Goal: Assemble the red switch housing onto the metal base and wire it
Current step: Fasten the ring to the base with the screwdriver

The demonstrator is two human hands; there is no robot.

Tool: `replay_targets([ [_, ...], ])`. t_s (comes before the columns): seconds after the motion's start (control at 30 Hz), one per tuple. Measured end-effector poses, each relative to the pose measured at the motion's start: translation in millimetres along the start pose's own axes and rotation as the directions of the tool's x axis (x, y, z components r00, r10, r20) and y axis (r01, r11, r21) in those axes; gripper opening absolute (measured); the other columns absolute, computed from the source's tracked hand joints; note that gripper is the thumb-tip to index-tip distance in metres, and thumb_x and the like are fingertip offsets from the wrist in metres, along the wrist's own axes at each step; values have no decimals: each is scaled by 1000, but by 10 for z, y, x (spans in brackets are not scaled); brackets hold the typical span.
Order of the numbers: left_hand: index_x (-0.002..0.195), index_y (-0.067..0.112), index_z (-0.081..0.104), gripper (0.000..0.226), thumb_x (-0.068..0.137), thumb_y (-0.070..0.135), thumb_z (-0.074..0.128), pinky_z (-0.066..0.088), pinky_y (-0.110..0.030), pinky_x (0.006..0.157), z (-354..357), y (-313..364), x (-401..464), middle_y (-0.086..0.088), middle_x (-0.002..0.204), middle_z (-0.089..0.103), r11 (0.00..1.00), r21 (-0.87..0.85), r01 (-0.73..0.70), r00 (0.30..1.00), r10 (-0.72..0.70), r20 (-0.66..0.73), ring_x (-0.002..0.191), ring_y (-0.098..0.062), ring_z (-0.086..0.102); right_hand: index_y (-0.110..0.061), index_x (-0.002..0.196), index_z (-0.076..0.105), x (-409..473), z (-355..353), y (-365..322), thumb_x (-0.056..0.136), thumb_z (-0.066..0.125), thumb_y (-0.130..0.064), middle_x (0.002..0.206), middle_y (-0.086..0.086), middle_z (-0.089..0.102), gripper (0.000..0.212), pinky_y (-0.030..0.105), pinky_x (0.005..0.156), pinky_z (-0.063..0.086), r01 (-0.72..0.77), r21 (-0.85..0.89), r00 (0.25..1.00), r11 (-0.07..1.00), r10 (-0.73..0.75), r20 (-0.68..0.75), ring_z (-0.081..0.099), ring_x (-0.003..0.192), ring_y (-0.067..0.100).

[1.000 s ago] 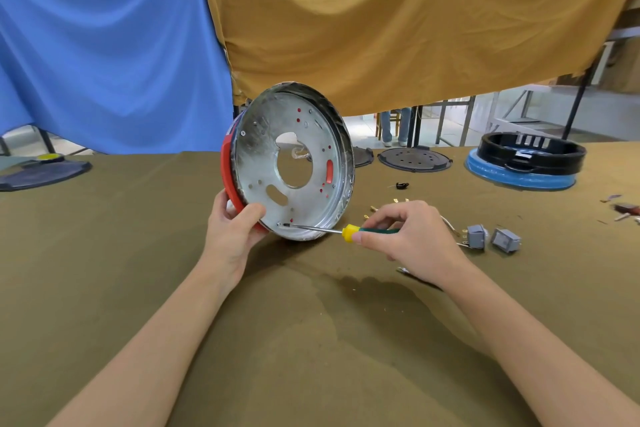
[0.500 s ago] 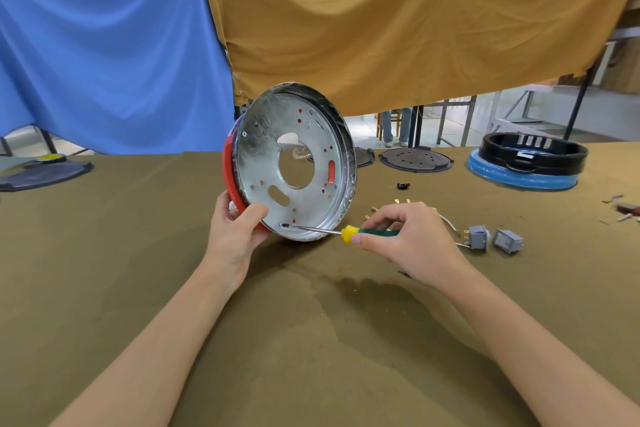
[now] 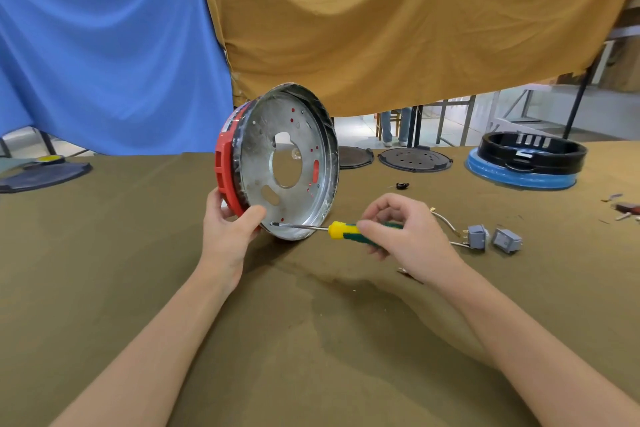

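The round metal base [image 3: 298,135] stands on its edge on the olive cloth, its hollow side facing me. The red housing [image 3: 227,172] sits against its back, showing as a red band at the left. My left hand [image 3: 228,229] grips the lower left rim, thumb on the metal. My right hand [image 3: 405,236] holds a yellow and green screwdriver [image 3: 341,229] by its handle. The thin shaft runs left and its tip rests at a hole near the base's bottom edge, beside my left thumb. Two grey switches [image 3: 491,238] with short wires lie just right of my right hand.
A black ring on a blue disc [image 3: 526,163] sits at the back right. Two dark round plates [image 3: 414,159] lie behind the base, another dark plate [image 3: 41,173] at far left. Small metal bits [image 3: 623,208] lie at the right edge. Blue and mustard cloths hang behind.
The base has turned a little, so more of the red housing shows at the left. The screwdriver tip stays at the same hole near the bottom edge.
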State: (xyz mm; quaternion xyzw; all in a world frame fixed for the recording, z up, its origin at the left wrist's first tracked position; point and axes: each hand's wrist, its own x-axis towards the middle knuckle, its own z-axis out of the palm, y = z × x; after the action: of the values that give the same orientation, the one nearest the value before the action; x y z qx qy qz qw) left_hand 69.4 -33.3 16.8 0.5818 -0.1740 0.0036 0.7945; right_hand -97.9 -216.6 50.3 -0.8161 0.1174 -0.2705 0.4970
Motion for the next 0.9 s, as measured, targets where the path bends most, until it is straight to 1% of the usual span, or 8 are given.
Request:
replay_targets([
  [0.13,108,27,58,46,65,13,67,59,-43,83,9,15,-36,-4,94,62,1000,7,-24,1000,23,21,86,-19,66,-5,89,62,1,10,18,92,67,-20,84,18,63,16,28,52,53,-37,68,999,997,39,-28,63,55,21],
  [0.27,109,25,56,39,78,4,68,62,-38,78,-33,14,-7,-3,100,68,994,-101,32,998,-37,-47,92,-21,68,-13,93,62,4,-42,30,79,69,2,86,6,58,22,26,65,49,-49,74,993,996,40,115,56,68,15],
  [0.43,110,27,54,44,74,8,69,60,-35,75,-29,-8,-6,-3,101,67,997,-75,32,999,-34,-24,92,-19,69,-17,86,64,4,3,64,92,66,-30,77,3,70,15,36,58,58,44,-35,991,998,-48,-127,68,57,15],
  [0.53,108,26,55,45,66,13,67,60,-39,80,-10,-9,-29,-2,94,64,1000,-25,6,1000,-6,12,88,-19,67,-23,83,62,4,23,112,94,58,-44,77,-3,66,25,23,56,43,75,-237,989,969,-103,-110,56,57,6],
  [0.63,109,27,55,44,70,10,68,61,-34,75,-11,-8,-18,-3,97,67,998,-58,12,1000,-13,-17,87,-18,69,-28,97,55,20,-21,112,87,67,-20,99,-3,52,17,11,63,40,106,-178,993,978,-115,-39,52,79,6],
  [0.77,109,29,53,39,83,1,65,60,-35,78,-11,-17,-3,-1,99,67,998,-62,22,999,-24,-32,89,-16,68,-20,88,59,32,-18,92,91,65,-34,77,2,62,16,28,57,44,96,-149,983,984,-117,-142,52,63,15],
  [0.83,108,30,53,42,74,10,69,59,-37,81,-6,-16,-17,2,94,66,999,-33,10,1000,-11,-20,89,-16,68,-13,79,63,18,-3,124,94,55,-51,69,10,65,42,39,64,50,34,-259,984,965,-78,-160,60,67,23],
  [0.9,110,28,54,47,67,16,68,59,-38,84,0,4,-35,6,87,64,1000,0,6,1000,-6,2,85,-14,67,-15,79,62,3,6,131,95,52,-51,71,7,62,41,36,61,47,14,-302,990,953,-56,-130,60,69,22],
])
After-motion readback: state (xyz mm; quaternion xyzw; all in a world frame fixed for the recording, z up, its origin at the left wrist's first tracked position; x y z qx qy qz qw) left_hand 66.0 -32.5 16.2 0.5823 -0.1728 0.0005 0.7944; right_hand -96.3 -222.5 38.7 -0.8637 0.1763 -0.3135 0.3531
